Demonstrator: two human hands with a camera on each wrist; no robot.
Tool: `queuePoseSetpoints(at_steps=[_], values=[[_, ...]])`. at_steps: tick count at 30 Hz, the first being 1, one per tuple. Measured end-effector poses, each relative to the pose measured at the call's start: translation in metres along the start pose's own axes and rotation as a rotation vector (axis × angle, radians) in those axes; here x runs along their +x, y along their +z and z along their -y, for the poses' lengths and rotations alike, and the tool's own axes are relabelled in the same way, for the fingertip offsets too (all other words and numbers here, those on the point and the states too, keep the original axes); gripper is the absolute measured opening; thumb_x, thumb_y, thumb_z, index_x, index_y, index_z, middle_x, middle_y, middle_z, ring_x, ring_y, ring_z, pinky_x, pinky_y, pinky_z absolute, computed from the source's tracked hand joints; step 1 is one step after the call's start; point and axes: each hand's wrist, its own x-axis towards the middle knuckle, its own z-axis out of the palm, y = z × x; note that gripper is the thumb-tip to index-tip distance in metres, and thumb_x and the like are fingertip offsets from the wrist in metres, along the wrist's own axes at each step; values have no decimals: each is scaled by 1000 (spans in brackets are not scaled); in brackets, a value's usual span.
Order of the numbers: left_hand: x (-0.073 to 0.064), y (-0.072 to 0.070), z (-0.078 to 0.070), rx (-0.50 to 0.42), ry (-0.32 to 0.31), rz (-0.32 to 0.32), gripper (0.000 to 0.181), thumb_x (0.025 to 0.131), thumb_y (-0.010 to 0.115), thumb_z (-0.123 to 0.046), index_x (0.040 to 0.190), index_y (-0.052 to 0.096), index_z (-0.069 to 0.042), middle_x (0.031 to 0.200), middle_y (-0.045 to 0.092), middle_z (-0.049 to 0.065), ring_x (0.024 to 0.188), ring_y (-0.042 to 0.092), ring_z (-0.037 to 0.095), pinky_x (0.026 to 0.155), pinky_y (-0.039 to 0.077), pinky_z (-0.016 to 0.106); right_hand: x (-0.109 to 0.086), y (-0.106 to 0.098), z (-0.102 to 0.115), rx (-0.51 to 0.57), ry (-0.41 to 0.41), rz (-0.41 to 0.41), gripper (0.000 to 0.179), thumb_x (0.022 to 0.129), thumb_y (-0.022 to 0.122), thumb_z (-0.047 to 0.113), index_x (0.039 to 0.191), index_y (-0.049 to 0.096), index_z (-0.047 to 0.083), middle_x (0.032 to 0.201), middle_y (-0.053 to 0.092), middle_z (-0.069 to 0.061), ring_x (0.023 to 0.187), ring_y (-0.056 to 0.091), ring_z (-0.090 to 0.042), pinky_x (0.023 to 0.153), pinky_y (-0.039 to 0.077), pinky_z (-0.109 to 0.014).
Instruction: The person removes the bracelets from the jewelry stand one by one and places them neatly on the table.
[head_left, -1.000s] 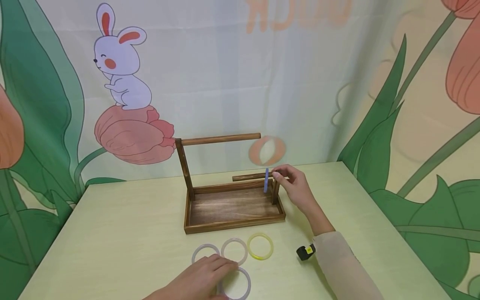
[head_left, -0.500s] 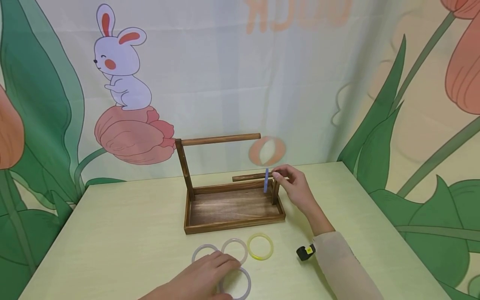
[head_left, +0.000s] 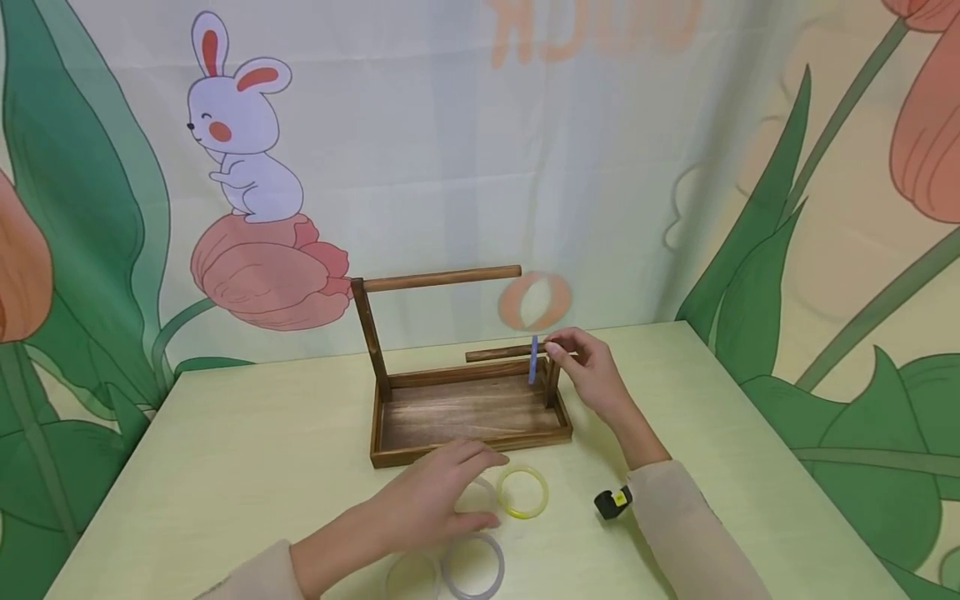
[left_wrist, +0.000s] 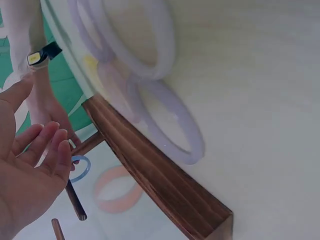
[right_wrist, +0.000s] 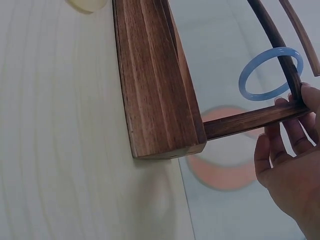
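Note:
A wooden bangle stand has a shallow tray base, a tall left post with an upper rod and a short right post with a lower rod. On the lower rod hangs a blue bangle. My right hand grips the top of the short post, where the rod joins it; the right wrist view shows its fingers around that corner. Over the bangles in front of the stand hovers my left hand, fingers spread and nothing in them. A yellow bangle lies just right of its fingertips; a pale pinkish bangle is partly hidden beneath.
Closer to me lie a lavender bangle and a paler bangle. A small black device with a yellow label sits at my right sleeve. A printed curtain with a rabbit and flowers closes off the table's back.
My left hand has lifted off the near bangles and moved forward toward the stand. A pale bangle now shows at the lower left. My right hand stays on the post.

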Motion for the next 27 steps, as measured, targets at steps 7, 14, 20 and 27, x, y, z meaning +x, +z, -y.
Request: queuePoseSetpoints(at_steps=[7,14,20,27], values=[[41,-3,1,-70,-25,-42,62,88,72,-51,139,52,-22,134,56,-7,124,52,12,101,46,34,6,2,-24,12,1,-24,27,100,60,34,114,66,11,109,66,-12,98,57,-35,77,48,-31],[76,-15,6,-117,20,-195,60,88,73,-45,137,54,-15,131,54,-4,120,52,11,101,44,27,7,1,-33,39,38,-13,29,99,61,38,115,66,14,109,66,-10,101,56,-38,79,46,-34],[106,-29,23,-103,-1,-321,60,85,78,-40,136,54,-16,130,56,-3,122,51,12,101,43,26,10,-3,-26,88,8,48,30,101,59,28,123,62,8,117,64,-12,111,58,-28,94,49,-40],[128,-39,42,7,-93,-258,73,81,80,-48,140,52,-16,137,54,-3,127,50,19,102,44,40,11,-4,-27,144,-23,84,32,99,63,20,126,60,3,119,61,-17,109,57,-27,91,50,-43]])
